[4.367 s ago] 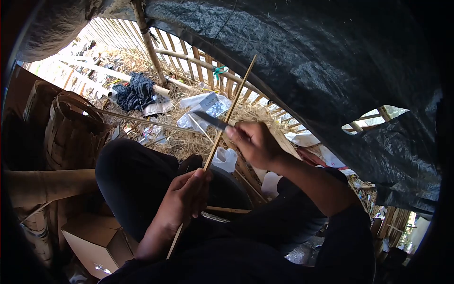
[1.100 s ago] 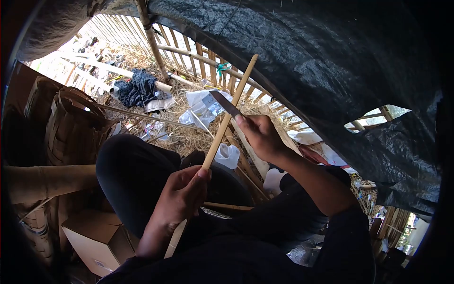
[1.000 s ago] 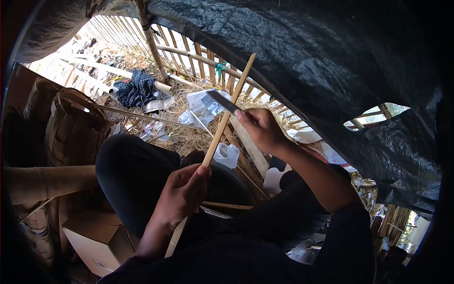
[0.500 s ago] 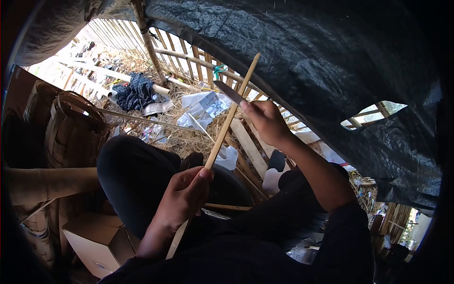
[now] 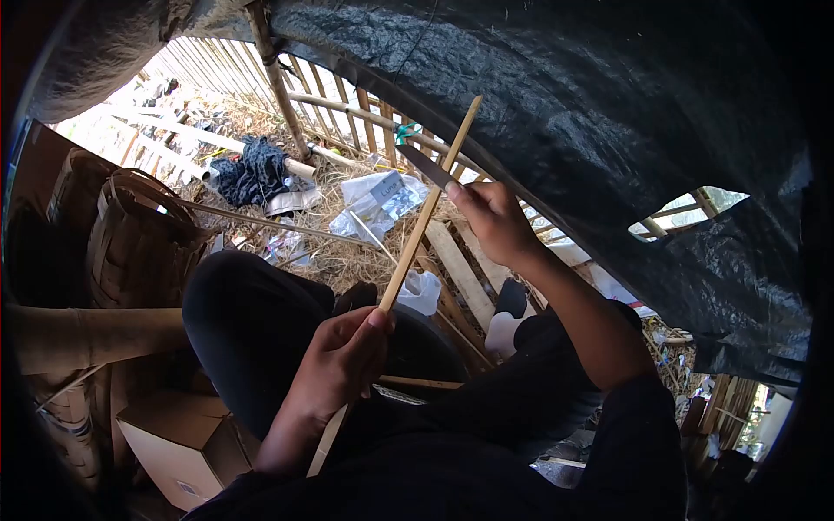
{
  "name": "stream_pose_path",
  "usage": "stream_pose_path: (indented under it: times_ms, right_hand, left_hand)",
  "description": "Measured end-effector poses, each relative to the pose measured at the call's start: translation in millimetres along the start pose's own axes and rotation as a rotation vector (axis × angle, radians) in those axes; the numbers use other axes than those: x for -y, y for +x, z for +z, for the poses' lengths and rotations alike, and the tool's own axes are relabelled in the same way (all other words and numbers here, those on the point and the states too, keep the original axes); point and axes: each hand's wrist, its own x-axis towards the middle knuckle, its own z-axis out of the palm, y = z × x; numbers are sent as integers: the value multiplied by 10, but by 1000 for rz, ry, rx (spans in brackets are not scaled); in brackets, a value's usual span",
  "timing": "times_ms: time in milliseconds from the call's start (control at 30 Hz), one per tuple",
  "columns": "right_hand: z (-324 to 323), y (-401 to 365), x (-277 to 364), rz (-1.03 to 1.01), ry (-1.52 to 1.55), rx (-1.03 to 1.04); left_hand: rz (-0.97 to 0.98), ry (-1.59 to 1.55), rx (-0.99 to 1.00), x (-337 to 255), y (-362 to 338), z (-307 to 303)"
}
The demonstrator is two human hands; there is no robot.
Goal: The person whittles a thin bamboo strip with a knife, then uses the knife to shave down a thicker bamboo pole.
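Note:
A long, thin bamboo strip (image 5: 426,213) slants from my lap up toward the dark tarp. My left hand (image 5: 343,360) is wrapped around its lower part, and the strip's bottom end comes out below the wrist. In my right hand (image 5: 491,221) is a knife (image 5: 426,165), its handle mostly hidden by the fingers. The dark blade crosses the upper part of the strip and appears to rest against it, pointing up and left. My right thumb lies close to where blade and strip meet.
Black tarp (image 5: 556,130) hangs above and to the right. A bamboo fence (image 5: 347,113) runs behind straw and plastic litter (image 5: 382,200). At left are woven baskets (image 5: 139,234), a thick bamboo pole (image 5: 104,339) and a cardboard box (image 5: 178,443). Wooden slats (image 5: 460,269) lie beyond my legs.
Both hands keep their grips. The knife and the strip's upper end have shifted very slightly to the right; the whole view has moved a little too.

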Motion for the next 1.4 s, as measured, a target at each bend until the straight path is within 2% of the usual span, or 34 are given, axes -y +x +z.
stream_pose_path:
  times_ms: [67,133,233,300,367,433,500,567,633,700,767,933,967,1033,1067,1100,1167,1200,1233,1300,1367,1400]
  right_hand:
    - [163,-163,136,-78,15,10]
    - [330,-276,107,-178,-8,-9]
    - [96,-71,-2,-77,35,19]
    - [150,-169,139,-61,17,7]
    - [348,-342,132,-166,67,63]
    - [206,-313,193,-107,-8,133]
    - [77,-138,22,-57,26,32]
    - [131,-244,193,-20,55,54]
    - [301,-404,243,-169,54,117]
    - [194,-316,206,-108,-16,172]
    - [65,-190,166,-5,74,89]
    - [245,-346,221,-206,-25,99]
    - [157,-306,232,-86,-61,122]
    - [46,-222,255,27,-6,85]
    - [121,-274,248,11,68,89]
    - [234,-357,255,-104,22,142]
    - [323,-473,266,-145,62,184]
    - [231,-398,244,-185,-71,197]
    - [180,-326,222,-53,0,142]
    - [91,-247,208,-78,-21,86]
    - [275,-445,328,-141,73,170]
    - [367,-502,311,-208,33,102]
  left_hand:
    - [11,-34,19,-37,3,15]
    - [-25,13,-46,-83,-33,10]
    - [-4,-9,-30,-26,-3,22]
    - [-4,-15,-29,-55,-20,4]
    - [-13,-22,-31,-50,-19,2]
    - [1,-26,-24,-16,-2,-9]
    - [2,-48,-24,-15,-12,0]
    - [11,-68,-17,-59,-10,9]
    - [-4,-46,-52,-106,-29,1]
    - [-5,-54,-45,-64,0,4]
    - [6,-69,-44,-45,-4,7]
    - [-19,-57,-46,-47,-1,-1]
    - [-25,-55,-47,-41,-5,0]
    - [3,-44,-35,-34,5,25]
    - [5,-44,-36,-48,6,21]
    - [-9,-58,-58,-67,3,15]
    - [-33,-64,-80,-66,8,12]
    - [-8,-84,-68,-44,22,6]
    - [17,-109,-57,-23,22,6]
    - [9,-116,-64,-63,-14,12]
    - [6,-123,-66,-84,-9,19]
    - [-6,-111,-75,-76,-16,20]
